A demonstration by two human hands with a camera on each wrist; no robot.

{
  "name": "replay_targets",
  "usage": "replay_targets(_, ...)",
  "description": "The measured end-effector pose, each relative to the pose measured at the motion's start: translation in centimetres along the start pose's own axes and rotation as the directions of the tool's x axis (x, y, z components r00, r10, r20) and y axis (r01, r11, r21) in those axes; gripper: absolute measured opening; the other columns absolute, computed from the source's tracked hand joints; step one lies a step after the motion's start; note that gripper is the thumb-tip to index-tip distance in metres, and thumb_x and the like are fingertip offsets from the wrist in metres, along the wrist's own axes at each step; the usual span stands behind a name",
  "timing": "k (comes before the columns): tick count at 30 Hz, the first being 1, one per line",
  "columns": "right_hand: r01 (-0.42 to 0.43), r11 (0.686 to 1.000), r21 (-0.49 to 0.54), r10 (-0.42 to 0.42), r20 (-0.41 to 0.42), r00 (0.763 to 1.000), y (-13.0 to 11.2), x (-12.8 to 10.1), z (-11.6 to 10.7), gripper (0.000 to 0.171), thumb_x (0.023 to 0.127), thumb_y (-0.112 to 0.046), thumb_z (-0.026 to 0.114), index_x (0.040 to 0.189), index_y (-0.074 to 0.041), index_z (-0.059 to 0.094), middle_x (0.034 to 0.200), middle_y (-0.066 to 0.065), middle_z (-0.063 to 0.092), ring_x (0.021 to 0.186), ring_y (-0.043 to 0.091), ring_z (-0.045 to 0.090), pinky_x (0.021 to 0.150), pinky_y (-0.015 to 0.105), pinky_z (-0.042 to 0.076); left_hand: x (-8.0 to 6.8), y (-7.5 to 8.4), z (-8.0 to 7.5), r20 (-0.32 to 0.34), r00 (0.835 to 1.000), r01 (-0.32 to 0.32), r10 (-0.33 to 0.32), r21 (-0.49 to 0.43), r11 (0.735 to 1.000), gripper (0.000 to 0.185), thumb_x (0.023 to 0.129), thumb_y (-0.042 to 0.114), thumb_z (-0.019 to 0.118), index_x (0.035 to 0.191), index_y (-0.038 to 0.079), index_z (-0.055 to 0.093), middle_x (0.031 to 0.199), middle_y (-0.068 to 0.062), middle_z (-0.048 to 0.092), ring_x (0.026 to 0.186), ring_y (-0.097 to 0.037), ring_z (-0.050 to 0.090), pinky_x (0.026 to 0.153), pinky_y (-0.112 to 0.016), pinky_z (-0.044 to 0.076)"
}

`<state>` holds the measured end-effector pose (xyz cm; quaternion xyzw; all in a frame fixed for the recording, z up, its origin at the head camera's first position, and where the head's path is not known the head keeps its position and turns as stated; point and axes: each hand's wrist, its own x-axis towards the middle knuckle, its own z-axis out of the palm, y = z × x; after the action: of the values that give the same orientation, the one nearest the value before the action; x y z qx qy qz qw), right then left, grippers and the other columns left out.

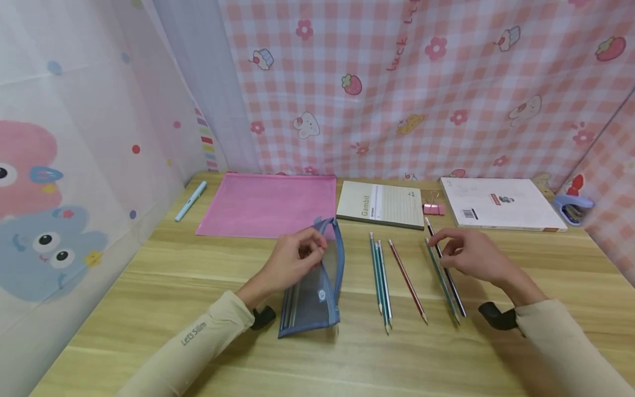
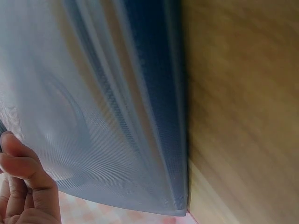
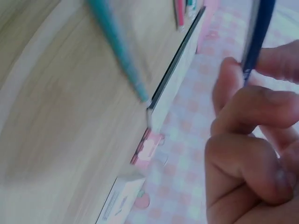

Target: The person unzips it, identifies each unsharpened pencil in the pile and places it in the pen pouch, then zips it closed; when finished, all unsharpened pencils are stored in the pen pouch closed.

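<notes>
Bench, wood-grain top, set before a pink checked cloth. One mesh pouch, grey-blue, with a blue zip, at the middle of the bench, its mouth parted at the top; slim lengthwise shapes show through the mesh. Left hand: fingers pinching the upper edge of the pouch. Right hand: thumb and fingers pinching one dark blue pencil, pale-striped, its tip toward the near side. One teal pencil, just beside it, slanting the same way. One red pencil, lying between the hands, tip toward the near side. Three pencils, teal and pale-striped, in a close group to the right of the pouch. Back row, left to right: one light blue pen; one pink folder, flat, behind the pouch; one notebook, marked "Gambit"; one pink binder clip; one white book, barcode showing; one lilac desk tool, exact kind unclear.
</notes>
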<state>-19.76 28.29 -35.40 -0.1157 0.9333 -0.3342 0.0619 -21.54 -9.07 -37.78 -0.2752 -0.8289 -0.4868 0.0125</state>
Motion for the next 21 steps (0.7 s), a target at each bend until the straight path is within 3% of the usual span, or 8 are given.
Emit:
replay_targets(3, 0.011, 0.993, 0.115, -0.013, 0.015, 1.000, -1.0, 0.3, 0.4, 0.034, 0.087, -0.005, 0.067, 0.121, -0.007, 0.064, 0.084, 0.009, 0.064, 0.059, 0.009, 0.049, 0.050, 0.026, 0.040, 0.0, 0.0, 0.1, 0.000, 1.000, 0.001, -0.001, -0.003, 1.000, 0.008, 0.095, 0.007, 0.060, 0.099, 0.004, 0.066, 0.072, -0.004, 0.068, 0.061, -0.009, 0.060, 0.053, -0.021, 0.047)
replay_targets(7, 0.042, 0.962, 0.269, -0.050, 0.023, 0.998, -3.0, 1.4, 1.8, 0.035, 0.089, -0.006, 0.066, 0.123, -0.007, 0.061, 0.087, 0.010, 0.062, 0.059, 0.008, 0.048, 0.051, 0.026, 0.042, 0.1, 0.0, 0.2, -0.004, 1.000, -0.002, 0.002, -0.013, 1.000, 0.009, 0.095, 0.007, 0.060, 0.100, 0.001, 0.066, 0.072, -0.004, 0.068, 0.060, -0.009, 0.059, 0.053, -0.020, 0.047)
replay_targets(17, 0.111, 0.837, 0.535, -0.091, -0.064, 0.994, -8.8, 5.7, 7.5, 0.034, 0.090, -0.001, 0.062, 0.123, -0.004, 0.059, 0.079, 0.000, 0.066, 0.051, 0.007, 0.043, 0.051, 0.024, 0.038, 0.2, 0.5, 0.8, -0.015, 1.000, -0.026, 0.025, -0.047, 0.999, 0.006, 0.094, 0.004, 0.060, 0.097, 0.004, 0.066, 0.072, -0.009, 0.067, 0.059, -0.006, 0.057, 0.054, -0.020, 0.046)
replay_targets(21, 0.125, 0.857, 0.501, -0.094, -0.087, 0.992, -10.6, 6.6, 9.1, 0.034, 0.088, -0.004, 0.063, 0.122, -0.005, 0.061, 0.079, 0.003, 0.068, 0.050, 0.009, 0.043, 0.051, 0.024, 0.037, 0.4, 0.8, 1.1, -0.032, 0.999, -0.038, 0.036, -0.065, 0.997, 0.007, 0.094, 0.003, 0.060, 0.097, 0.002, 0.066, 0.071, -0.010, 0.067, 0.060, -0.006, 0.056, 0.055, -0.019, 0.046)
